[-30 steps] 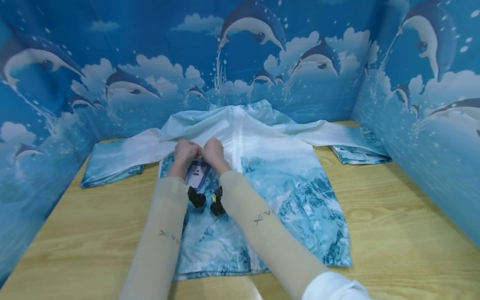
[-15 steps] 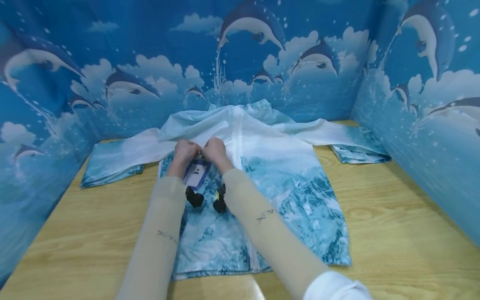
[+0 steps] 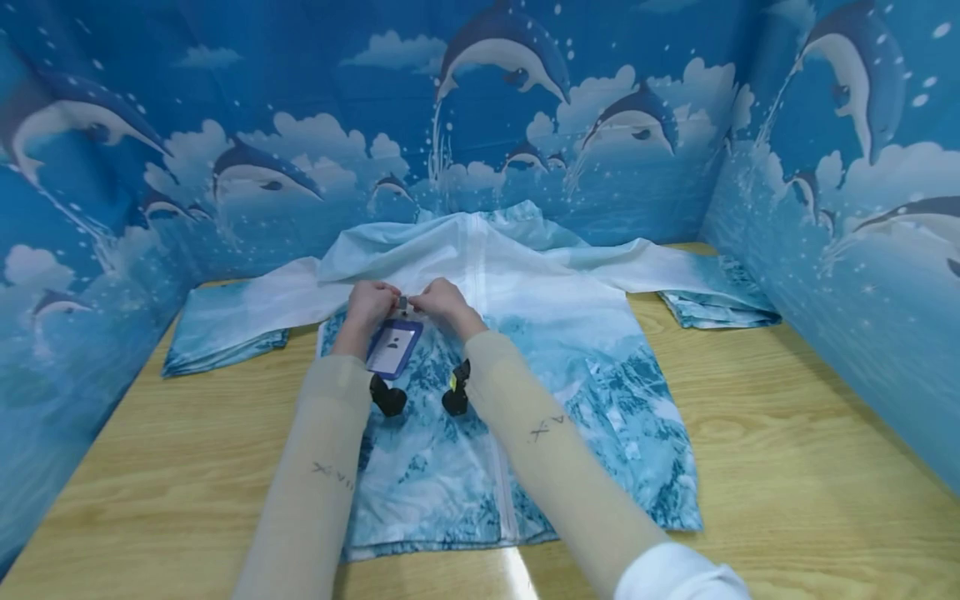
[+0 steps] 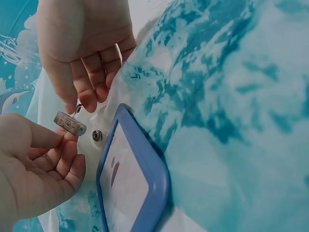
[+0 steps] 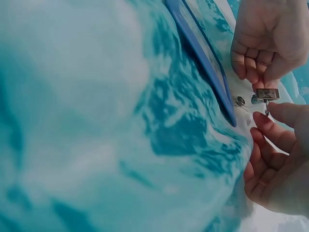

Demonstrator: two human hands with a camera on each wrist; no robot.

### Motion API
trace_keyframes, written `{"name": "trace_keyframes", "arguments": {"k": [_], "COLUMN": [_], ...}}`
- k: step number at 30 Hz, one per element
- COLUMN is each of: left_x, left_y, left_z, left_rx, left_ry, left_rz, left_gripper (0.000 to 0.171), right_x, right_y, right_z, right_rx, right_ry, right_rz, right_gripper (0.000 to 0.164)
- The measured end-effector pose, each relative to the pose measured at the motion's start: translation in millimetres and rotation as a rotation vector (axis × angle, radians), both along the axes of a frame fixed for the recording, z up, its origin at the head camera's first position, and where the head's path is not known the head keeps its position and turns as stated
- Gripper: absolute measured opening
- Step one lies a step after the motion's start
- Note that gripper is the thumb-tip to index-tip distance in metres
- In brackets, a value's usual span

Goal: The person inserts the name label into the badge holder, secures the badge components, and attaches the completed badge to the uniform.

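Note:
A badge holder with a blue-purple frame lies on the left front of a teal and white jacket. Its small metal clip stands above the cloth, between both hands. My left hand pinches the clip between thumb and finger. From the other side, my right hand pinches the clip's thin metal lever with thumb and index fingertip. A round metal snap sits between clip and holder. Whether the clip's teeth grip the cloth cannot be made out.
The jacket lies front up on a wooden table, its left sleeve and right sleeve spread sideways with folded ends. A dolphin-print curtain stands behind and at both sides. Each wrist carries a small black camera.
My right hand has moved a little to the right, away from my left. The metal clip and more of the badge holder now show between the hands. My left hand stays nearly still.

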State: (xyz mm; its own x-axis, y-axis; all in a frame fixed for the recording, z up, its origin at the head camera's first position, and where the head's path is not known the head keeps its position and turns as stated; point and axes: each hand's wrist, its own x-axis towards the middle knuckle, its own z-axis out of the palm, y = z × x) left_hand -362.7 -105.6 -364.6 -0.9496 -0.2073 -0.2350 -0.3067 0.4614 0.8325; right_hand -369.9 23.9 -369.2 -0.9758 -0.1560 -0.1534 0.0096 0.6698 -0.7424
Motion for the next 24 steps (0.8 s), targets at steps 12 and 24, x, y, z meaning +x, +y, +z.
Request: {"name": "trace_keyframes", "arguments": {"k": [12,24], "left_x": [-1.5,0.6], "left_y": [-3.5,-0.9], "left_z": [1.9,3.6], "left_rx": [-0.107,-0.113], "left_ry": [-0.052,-0.062], "left_rz": [-0.163,-0.166], "left_gripper": [0.039,0.036], "right_x": [-7.3,-7.6], "right_y": [-7.9,-7.2], "right_z": [-1.4,-2.4], "right_rx": [-0.107,-0.15], "right_ry": [-0.126,-0.132], "right_rz": [-0.104,-0.218], "right_gripper": [0.038,0.028]}}
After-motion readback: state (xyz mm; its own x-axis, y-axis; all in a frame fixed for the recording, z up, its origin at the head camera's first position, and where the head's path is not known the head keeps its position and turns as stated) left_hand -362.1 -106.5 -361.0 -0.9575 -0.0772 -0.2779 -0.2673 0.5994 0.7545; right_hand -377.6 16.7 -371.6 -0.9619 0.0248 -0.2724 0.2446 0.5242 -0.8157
